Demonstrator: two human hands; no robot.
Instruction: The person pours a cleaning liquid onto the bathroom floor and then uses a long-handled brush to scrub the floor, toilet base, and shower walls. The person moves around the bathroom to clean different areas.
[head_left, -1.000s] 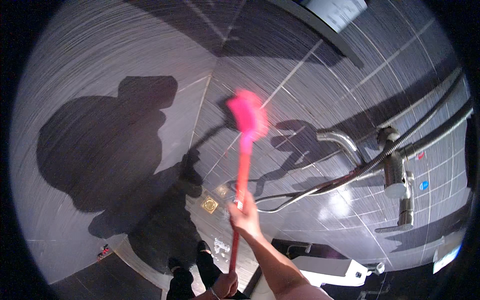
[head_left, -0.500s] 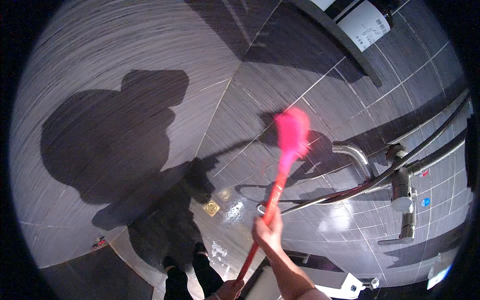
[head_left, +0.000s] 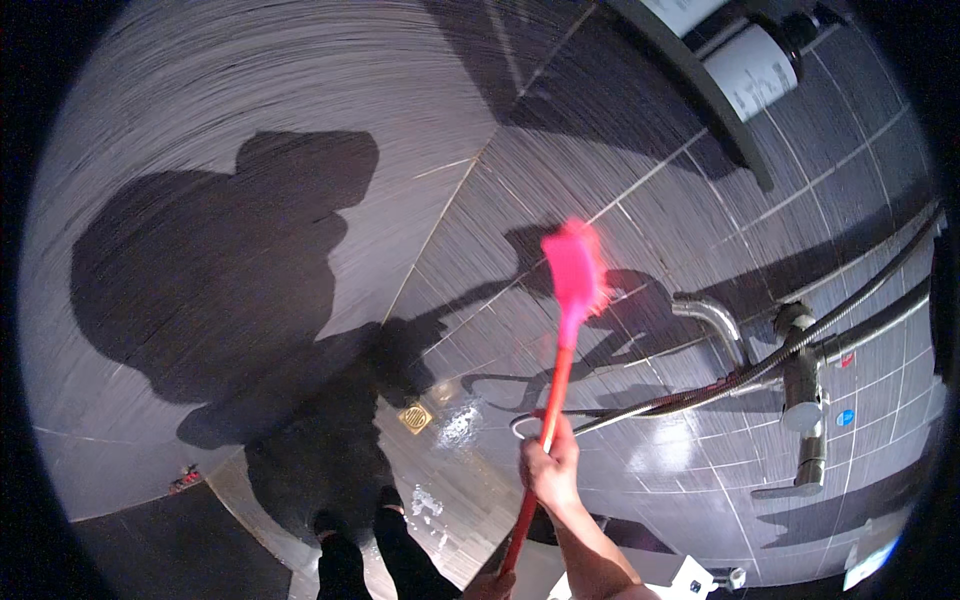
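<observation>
A long-handled scrubbing brush point(head_left: 575, 270) with a bright pink head and a red handle is in both my hands. Its head is up at the grey tiled wall and blurred at the bristles; whether it touches the tiles I cannot tell. My right hand point(head_left: 553, 465) is closed round the middle of the handle. Lower down, at the bottom edge of the picture, my left hand point(head_left: 492, 584) is closed round the handle's lower part and only partly shows.
A chrome tap point(head_left: 800, 380) with a spout point(head_left: 710, 315) and metal hose point(head_left: 840, 320) is on the right wall. Above, a dark shelf point(head_left: 720, 125) bears bottles point(head_left: 755, 72). White suds point(head_left: 460, 425) lie beside a brass floor drain point(head_left: 415, 418). A white fixture point(head_left: 675, 575) is low right.
The brush handle has swung more upright, its head slightly left. Both hands have shifted a little, the left one right and down. The view has moved slightly.
</observation>
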